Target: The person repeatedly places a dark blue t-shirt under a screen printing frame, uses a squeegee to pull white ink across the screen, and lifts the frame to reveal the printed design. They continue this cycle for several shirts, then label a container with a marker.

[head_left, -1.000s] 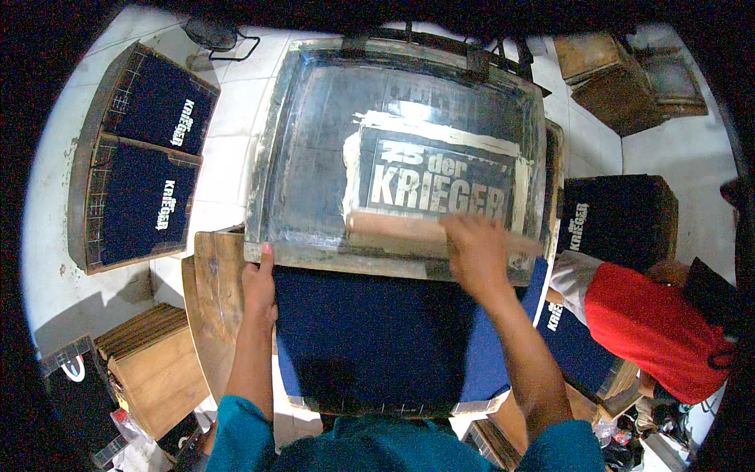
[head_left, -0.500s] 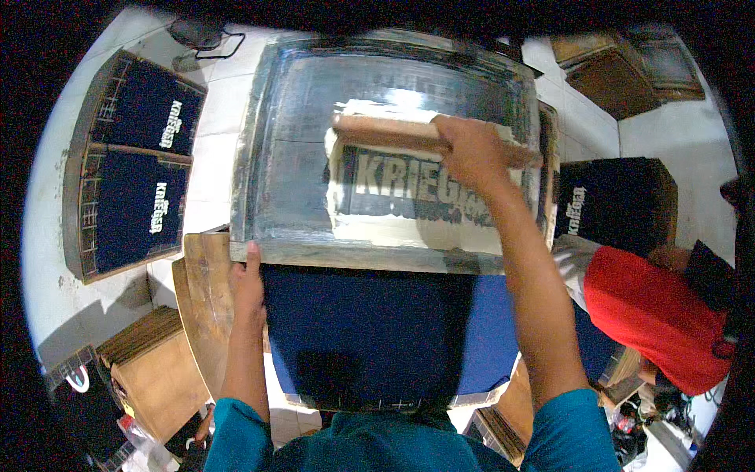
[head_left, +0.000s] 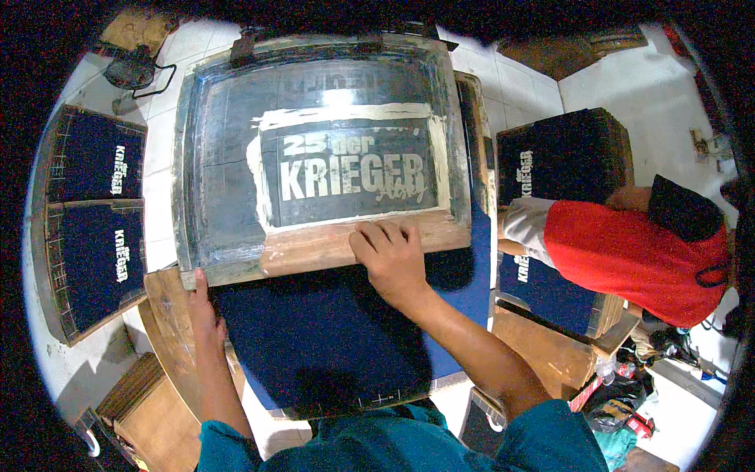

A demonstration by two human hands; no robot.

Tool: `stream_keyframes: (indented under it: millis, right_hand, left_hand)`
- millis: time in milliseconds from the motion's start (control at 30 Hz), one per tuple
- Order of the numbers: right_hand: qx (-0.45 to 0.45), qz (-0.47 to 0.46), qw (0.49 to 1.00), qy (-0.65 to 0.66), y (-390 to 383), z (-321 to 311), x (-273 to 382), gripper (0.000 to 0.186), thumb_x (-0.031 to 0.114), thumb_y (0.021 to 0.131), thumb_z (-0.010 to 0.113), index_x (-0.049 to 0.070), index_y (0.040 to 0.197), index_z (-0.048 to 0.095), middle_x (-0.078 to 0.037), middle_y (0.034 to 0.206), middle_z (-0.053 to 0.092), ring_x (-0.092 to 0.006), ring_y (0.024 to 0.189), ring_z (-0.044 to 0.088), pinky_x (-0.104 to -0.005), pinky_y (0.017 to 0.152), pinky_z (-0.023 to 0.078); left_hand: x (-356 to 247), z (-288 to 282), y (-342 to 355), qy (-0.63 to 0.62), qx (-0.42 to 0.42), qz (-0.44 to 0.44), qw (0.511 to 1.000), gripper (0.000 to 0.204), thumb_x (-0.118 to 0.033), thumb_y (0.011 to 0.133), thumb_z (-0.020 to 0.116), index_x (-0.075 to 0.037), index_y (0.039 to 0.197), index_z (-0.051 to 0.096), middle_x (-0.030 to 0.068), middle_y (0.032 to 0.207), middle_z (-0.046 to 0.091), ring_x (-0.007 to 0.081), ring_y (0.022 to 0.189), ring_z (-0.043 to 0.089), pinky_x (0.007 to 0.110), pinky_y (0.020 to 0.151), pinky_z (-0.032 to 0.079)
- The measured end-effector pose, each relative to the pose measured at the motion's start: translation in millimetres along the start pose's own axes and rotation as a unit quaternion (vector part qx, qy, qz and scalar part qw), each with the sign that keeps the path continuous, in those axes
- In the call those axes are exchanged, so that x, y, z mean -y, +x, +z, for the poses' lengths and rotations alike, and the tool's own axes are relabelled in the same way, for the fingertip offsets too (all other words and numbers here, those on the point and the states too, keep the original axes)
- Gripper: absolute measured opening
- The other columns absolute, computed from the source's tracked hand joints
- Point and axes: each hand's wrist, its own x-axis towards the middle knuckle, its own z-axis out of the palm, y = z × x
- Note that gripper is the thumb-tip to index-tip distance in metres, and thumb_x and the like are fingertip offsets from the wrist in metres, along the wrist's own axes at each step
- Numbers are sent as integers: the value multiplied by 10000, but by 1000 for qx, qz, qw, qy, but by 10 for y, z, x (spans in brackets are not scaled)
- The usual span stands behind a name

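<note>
My right hand (head_left: 391, 262) is closed over a wooden squeegee (head_left: 308, 250), which lies along the near side of a silk-screen frame (head_left: 189, 169). On the mesh, a pale stencil of lettering (head_left: 350, 169) shows, with cream ink (head_left: 263, 189) smeared in a border round it. My left hand (head_left: 206, 311) grips the near left corner of the frame, thumb on top and fingers mostly hidden beneath. Dark blue fabric (head_left: 314, 338) lies flat on a board under the frame and sticks out toward me.
At left, blue panels with white lettering (head_left: 94, 244) lie on a board. More printed panels (head_left: 543, 161) sit at right, where a person in a red shirt (head_left: 613, 248) bends over. Stacked boards (head_left: 149, 401) stand lower left; bags and clutter (head_left: 621, 409) lie lower right.
The squeegee in my right hand has come from the far side of the stencil to the near edge, leaving the lettering uncovered. The view has shifted; my left hand still holds the frame corner.
</note>
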Motion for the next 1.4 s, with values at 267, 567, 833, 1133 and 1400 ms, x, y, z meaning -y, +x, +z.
stream_keyframes:
  millis: [267,567,833,1133,1400]
  right_hand:
    - [31,-11,999,19,292,-123,-293,249,83,828,645,122,1074,660,-89,1130,684,-305,1127,610,-495,920,442]
    - [240,-1,966,101,1017,-527,-541,271,197,827,751,95,1064,667,-195,1006,720,-434,962,684,-547,836,526]
    - [295,39,951,82,970,-715,-387,365,186,810,792,58,1119,647,-212,1032,702,-446,1024,647,-525,866,495]
    - [220,-3,972,78,1196,-287,-734,348,218,815,761,88,1117,646,-216,1040,700,-427,1029,656,-548,854,520]
    - [199,-50,975,89,2448,-77,-1399,323,201,794,749,51,1072,682,-195,1014,714,-405,966,686,-478,863,536]
  left_hand:
    - [-144,82,-300,8,36,79,996,618,-457,1010,628,-2,1413,518,123,1310,638,252,1169,620,402,1012,496]
    - [-152,-26,-209,-36,33,62,997,568,-419,1023,621,31,1364,553,121,1287,654,227,1144,630,374,996,502]
    - [-183,10,-288,-51,23,67,996,556,-402,1024,622,42,1352,557,134,1291,647,231,1136,629,384,997,502]
    - [-191,32,-312,-61,11,97,993,556,-403,1013,637,12,1371,546,112,1301,636,219,1163,605,375,1006,489]
    - [-276,62,-405,-47,-9,96,994,518,-363,1005,648,-10,1372,554,105,1294,639,228,1191,584,398,1053,438]
